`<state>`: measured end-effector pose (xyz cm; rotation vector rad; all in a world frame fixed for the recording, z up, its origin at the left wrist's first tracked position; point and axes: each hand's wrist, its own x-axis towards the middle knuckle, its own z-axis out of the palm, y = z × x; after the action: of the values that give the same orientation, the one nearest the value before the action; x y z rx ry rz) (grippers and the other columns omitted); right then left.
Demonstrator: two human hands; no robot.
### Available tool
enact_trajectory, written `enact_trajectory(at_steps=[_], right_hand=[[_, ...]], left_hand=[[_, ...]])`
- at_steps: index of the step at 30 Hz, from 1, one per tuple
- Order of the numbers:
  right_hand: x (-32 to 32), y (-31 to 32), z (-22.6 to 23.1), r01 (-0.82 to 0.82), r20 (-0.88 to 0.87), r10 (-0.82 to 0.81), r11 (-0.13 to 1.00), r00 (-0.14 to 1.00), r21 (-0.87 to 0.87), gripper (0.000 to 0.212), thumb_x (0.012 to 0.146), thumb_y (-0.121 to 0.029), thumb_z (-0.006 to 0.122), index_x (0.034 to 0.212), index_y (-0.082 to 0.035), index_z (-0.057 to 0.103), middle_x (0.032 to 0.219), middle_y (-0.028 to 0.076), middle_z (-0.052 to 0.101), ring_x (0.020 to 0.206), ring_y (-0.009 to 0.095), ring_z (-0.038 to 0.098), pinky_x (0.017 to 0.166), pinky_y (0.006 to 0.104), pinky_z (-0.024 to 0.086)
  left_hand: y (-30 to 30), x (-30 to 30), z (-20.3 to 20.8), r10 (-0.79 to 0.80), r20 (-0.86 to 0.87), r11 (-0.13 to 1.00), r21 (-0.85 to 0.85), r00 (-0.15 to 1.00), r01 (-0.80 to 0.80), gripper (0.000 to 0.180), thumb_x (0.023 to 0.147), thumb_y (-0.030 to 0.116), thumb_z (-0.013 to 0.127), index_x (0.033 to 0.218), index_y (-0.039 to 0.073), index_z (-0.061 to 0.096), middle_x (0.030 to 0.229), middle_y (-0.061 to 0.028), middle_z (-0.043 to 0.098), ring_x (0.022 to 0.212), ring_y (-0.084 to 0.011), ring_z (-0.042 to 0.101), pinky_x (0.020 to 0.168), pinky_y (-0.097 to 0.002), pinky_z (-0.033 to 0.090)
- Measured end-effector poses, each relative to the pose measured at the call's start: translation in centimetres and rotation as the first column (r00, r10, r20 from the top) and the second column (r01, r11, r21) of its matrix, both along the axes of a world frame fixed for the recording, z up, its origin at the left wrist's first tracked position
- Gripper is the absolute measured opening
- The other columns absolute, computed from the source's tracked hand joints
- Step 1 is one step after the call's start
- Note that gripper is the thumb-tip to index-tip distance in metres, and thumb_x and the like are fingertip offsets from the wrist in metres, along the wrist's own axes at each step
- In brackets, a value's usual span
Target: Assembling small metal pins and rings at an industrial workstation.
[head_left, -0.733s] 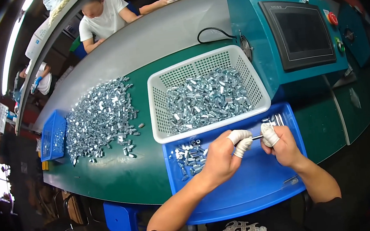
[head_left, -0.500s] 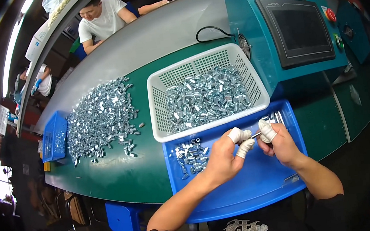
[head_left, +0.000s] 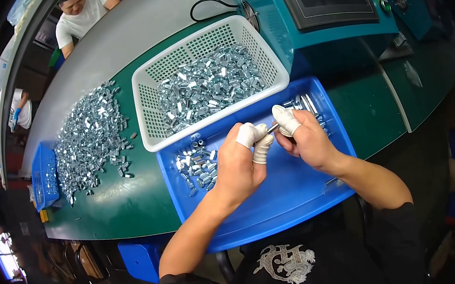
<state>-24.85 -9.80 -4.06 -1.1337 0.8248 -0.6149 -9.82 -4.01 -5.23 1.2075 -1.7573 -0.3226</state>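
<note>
My left hand [head_left: 240,160] is closed, thumb and fingers pinched in white finger cots above the blue tray [head_left: 277,203]. My right hand [head_left: 308,137], also in white cots, pinches a thin metal rod [head_left: 273,128], whose other end meets my left fingertips. Whatever sits inside the left pinch is covered by the fingers. Left of that hand, a small heap of silver hex coupling nuts [head_left: 200,166] lies in the tray. Beyond my right hand, several longer metal pieces [head_left: 307,103] lie in the tray's far right corner.
A white perforated basket [head_left: 148,144] full of hex nuts rests at the tray's far edge. More nuts [head_left: 93,136] are piled on the green table [head_left: 119,212], beside a blue basket [head_left: 44,176]. A teal machine [head_left: 311,41] with a screen stands at far right. Someone [head_left: 81,16] sits opposite.
The whole scene has shifted left and up in the picture as my head turned. Both hands keep their pinch on either side of the rod, over the tray.
</note>
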Motion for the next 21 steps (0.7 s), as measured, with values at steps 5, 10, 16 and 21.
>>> enact_trajectory(at_steps=[5, 10, 16, 21], right_hand=[[0.1, 0.7, -0.3, 0.042, -0.035, -0.049, 0.982, 0.998, -0.185, 0.040, 0.097, -0.033, 0.041, 0.066, -0.010, 0.045, 0.048, -0.003, 0.037, 0.043, 0.005, 0.032, 0.039, 0.0221, 0.026], [0.0, 0.6, 0.4, 0.002, 0.005, -0.002, 1.000, 1.000, -0.007, 0.039, 0.096, -0.034, 0.042, 0.067, -0.010, 0.046, 0.050, -0.003, 0.038, 0.042, 0.006, 0.032, 0.039, 0.0224, 0.025], [-0.4, -0.9, 0.8, -0.102, 0.066, 0.091, 0.975, 0.994, 0.198, 0.042, 0.095, -0.037, 0.043, 0.064, -0.010, 0.046, 0.050, -0.002, 0.039, 0.041, 0.007, 0.030, 0.038, 0.0234, 0.025], [-0.8, -1.3, 1.3, -0.231, 0.250, 0.116, 0.836, 0.961, 0.498, 0.043, 0.096, -0.040, 0.041, 0.072, -0.007, 0.052, 0.048, -0.003, 0.035, 0.038, 0.007, 0.027, 0.037, 0.0218, 0.024]], left_hand=[[1.3, -1.8, 0.6, 0.195, -0.248, 0.954, 0.273, 0.949, -0.125, 0.007, 0.087, -0.002, 0.055, 0.093, -0.002, 0.052, 0.071, -0.0079, 0.057, 0.062, -0.0132, 0.056, 0.059, -0.0261, 0.045], [0.7, -1.2, 0.3, 0.149, -0.075, 0.978, 0.159, 0.986, -0.136, 0.009, 0.085, -0.003, 0.058, 0.092, -0.002, 0.053, 0.072, -0.0095, 0.058, 0.063, -0.0163, 0.057, 0.060, -0.0268, 0.046], [-0.1, -1.2, 1.0, 0.130, -0.001, 0.991, -0.034, 0.991, -0.130, 0.015, 0.080, 0.000, 0.066, 0.093, -0.001, 0.058, 0.077, -0.0102, 0.061, 0.066, -0.0183, 0.058, 0.060, -0.0273, 0.047], [0.0, -0.9, 2.1, 0.175, -0.188, 0.984, 0.072, 0.966, -0.164, 0.042, 0.072, 0.009, 0.076, 0.109, 0.002, 0.058, 0.079, -0.0051, 0.063, 0.068, -0.0099, 0.056, 0.060, -0.0222, 0.044]])
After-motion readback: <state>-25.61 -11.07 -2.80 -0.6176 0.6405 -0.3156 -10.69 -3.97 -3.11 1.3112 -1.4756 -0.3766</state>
